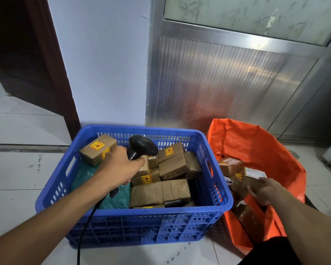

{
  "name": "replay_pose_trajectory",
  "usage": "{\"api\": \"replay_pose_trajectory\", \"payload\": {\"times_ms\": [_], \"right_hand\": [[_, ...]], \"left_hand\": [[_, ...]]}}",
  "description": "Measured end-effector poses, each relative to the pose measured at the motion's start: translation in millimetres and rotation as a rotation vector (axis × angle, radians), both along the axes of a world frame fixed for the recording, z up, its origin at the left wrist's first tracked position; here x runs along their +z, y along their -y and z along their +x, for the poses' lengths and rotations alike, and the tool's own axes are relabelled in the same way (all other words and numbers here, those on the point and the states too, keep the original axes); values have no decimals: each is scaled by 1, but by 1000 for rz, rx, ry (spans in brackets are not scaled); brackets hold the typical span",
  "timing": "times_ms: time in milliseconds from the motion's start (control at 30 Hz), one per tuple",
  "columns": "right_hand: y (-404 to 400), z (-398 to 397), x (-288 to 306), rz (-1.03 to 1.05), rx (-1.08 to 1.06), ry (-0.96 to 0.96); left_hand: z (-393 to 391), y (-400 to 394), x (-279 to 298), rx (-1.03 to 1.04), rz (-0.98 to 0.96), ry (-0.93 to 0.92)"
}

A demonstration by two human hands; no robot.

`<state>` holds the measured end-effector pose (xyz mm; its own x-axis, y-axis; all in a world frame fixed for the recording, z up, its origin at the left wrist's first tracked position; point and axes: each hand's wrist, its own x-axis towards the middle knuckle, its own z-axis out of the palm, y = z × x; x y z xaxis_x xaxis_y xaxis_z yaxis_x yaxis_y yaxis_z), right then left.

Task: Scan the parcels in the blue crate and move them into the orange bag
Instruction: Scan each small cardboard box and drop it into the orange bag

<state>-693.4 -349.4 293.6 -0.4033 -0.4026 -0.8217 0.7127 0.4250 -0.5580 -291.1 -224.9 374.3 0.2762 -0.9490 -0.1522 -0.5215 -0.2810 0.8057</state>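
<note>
The left hand (120, 169) grips the scanner (139, 147) over the crate (134, 222), the right hand (264, 190) holds a parcel (253, 176) inside the bag (256, 142) (small taped cartons, likely light and stiff, best taken across opposite faces).

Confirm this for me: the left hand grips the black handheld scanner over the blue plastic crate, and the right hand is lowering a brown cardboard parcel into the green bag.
One detail is wrong: the bag is orange, not green. The head view shows the left hand gripping the black handheld scanner over the blue plastic crate, while the right hand holds a brown cardboard parcel inside the orange plastic bag.
</note>
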Motion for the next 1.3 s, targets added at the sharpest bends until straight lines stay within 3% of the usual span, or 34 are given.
{"api": "replay_pose_trajectory", "payload": {"times_ms": [133, 400, 500, 733, 800, 933, 1100, 1300], "right_hand": [[14, -10, -19, -80, 139, -1], [31, -10, -29, -125, 141, -77], [34, 3, -28, -96, 335, -299], [45, 67, -30, -158, 943, -1161], [39, 94, -22, -210, 1080, -1267], [43, 128, -30, -273, 1271, -1250], [52, 151, -45, -206, 1386, -1187], [64, 161, -74, -102, 1374, -950]], "left_hand": [[0, 0, -1, 0, 5, 10], [-1, 1, -3, 0, -5, 20], [-2, 2, -4, -4, -5, 28], [-5, 3, -5, -9, 5, 56], [-4, 3, -4, -4, 3, 52], [2, 2, -3, 6, 0, 48], [9, 6, -6, 34, 11, 60], [10, 12, -10, 27, 18, 65]]}}
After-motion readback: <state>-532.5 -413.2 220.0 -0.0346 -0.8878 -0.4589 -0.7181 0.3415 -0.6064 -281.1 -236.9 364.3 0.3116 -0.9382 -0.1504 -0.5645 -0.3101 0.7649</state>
